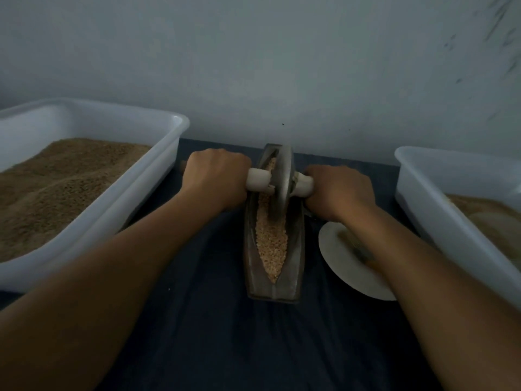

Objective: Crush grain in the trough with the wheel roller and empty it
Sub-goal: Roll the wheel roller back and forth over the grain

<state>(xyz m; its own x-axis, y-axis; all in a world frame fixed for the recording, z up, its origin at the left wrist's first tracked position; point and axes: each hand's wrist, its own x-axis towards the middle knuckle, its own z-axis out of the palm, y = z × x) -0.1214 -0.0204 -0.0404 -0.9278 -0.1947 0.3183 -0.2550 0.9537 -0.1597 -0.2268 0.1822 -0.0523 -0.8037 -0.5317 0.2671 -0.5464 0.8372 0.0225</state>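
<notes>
A narrow metal trough (pixel 293 266) lies lengthwise on the dark cloth in the middle, pointing away from me. Pale crushed grain (pixel 270 244) fills its groove. The metal wheel roller (pixel 282 176) stands upright in the groove in the far half of the trough. A pale axle handle sticks out on each side of the wheel. My left hand (pixel 217 179) grips the left handle (pixel 258 179). My right hand (pixel 338 190) grips the right handle (pixel 304 185).
A white plastic tub (pixel 158 165) holding brown grain stands at the left. Another white tub (pixel 439 204) with paler material stands at the right. A white plate (pixel 346 266) lies under my right forearm beside the trough. A bare wall rises close behind.
</notes>
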